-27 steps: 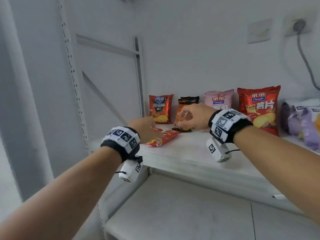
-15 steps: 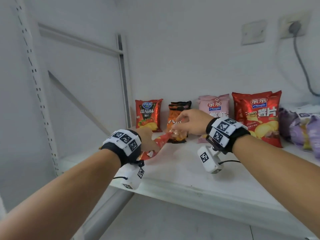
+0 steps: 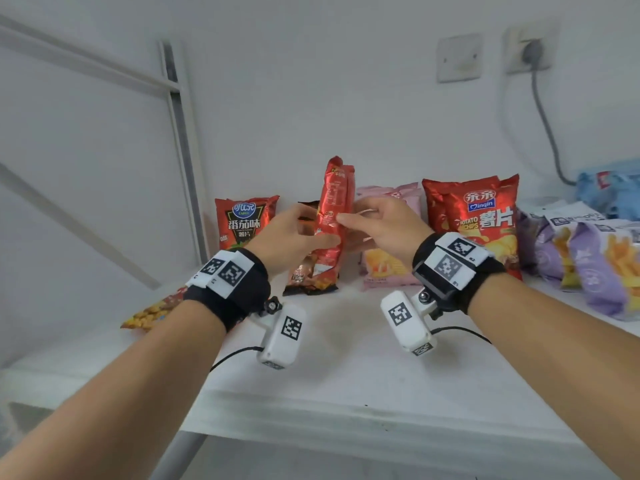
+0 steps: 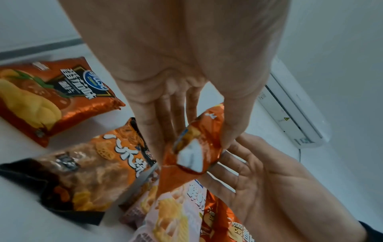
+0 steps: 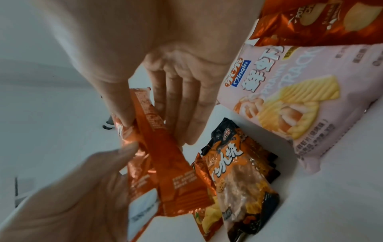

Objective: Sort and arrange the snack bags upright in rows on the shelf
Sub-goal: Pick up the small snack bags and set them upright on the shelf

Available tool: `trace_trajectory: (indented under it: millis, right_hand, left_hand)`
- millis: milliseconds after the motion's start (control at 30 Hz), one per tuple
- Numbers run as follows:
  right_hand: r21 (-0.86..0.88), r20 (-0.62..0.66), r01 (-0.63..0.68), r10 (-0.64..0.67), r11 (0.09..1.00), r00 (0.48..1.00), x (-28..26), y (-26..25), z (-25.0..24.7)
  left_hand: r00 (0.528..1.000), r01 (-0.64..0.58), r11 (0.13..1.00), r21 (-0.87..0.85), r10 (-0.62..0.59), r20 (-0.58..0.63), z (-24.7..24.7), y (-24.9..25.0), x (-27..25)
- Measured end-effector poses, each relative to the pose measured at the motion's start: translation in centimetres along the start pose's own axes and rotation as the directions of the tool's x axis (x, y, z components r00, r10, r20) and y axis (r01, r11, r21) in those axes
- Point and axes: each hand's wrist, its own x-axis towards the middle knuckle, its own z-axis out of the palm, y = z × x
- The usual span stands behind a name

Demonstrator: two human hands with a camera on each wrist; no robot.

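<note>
On the white wall [image 3: 311,81] behind the shelf sit a blank switch plate [image 3: 459,57] and, just to its right, a socket [image 3: 530,50] with a grey plug in it; its cable [image 3: 545,126] hangs down the wall. An air conditioner [image 4: 294,111] is mounted on the wall.

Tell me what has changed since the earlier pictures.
The slim red bag, flat on the shelf before, now stands on end, raised by the left hand; the right hand left the orange-black bag and pinches it too. The back row stayed.
</note>
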Motion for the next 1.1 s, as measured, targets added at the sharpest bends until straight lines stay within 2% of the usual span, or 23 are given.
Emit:
trace_trajectory:
  millis: [100,200,400,533,633,767,967,1100]
  right_hand:
    - [-0.066,-0.063,0.019,-0.023,0.998,0.998,-0.1,0.6,-1.2]
    - [-0.078,-0.062,0.001,-0.006,0.997,0.998,0.0,1.1,-2.2]
    - [-0.028,-0.024,-0.005,0.004,1.000,1.000,0.1,1.2,-3.6]
    - [-0.036,0.041,-0.014,0.015,0.999,0.999,0.2,1.5,-3.5]
    - [-0.068,-0.011,0.004,-0.004,0.998,1.000,0.2,1.7,-3.4]
    - [-0.111,-0.053,0.023,-0.029,0.993,0.998,0.1,1.9,-3.2]
    - [-0.011,-0.013,0.048,-0.049,0.999,0.999,0.0,1.5,-3.0]
    - [-0.021,0.021,0.045,-0.045,0.999,0.999,-0.2,1.5,-2.9]
  left_hand:
    - [0.998,-0.037,0.999,0.002,0.037,-0.045,1.1,0.2,1.1]
    - [0.995,-0.082,0.996,-0.041,0.080,-0.051,2.2,0.1,2.1]
    - [0.996,-0.093,0.923,-0.372,0.084,-0.042,3.4,-1.7,2.5]
    - [0.997,-0.078,0.875,-0.477,0.075,-0.024,3.3,-2.2,2.7]
    - [0.997,-0.081,0.877,-0.473,0.079,-0.024,3.2,-2.4,2.7]
    - [0.995,-0.096,0.922,-0.374,0.099,-0.012,3.2,-2.5,2.5]
    - [0.994,-0.108,0.890,-0.443,0.111,-0.020,2.8,-2.2,2.0]
    - [0.994,-0.096,0.880,-0.466,0.105,-0.008,2.8,-1.9,1.7]
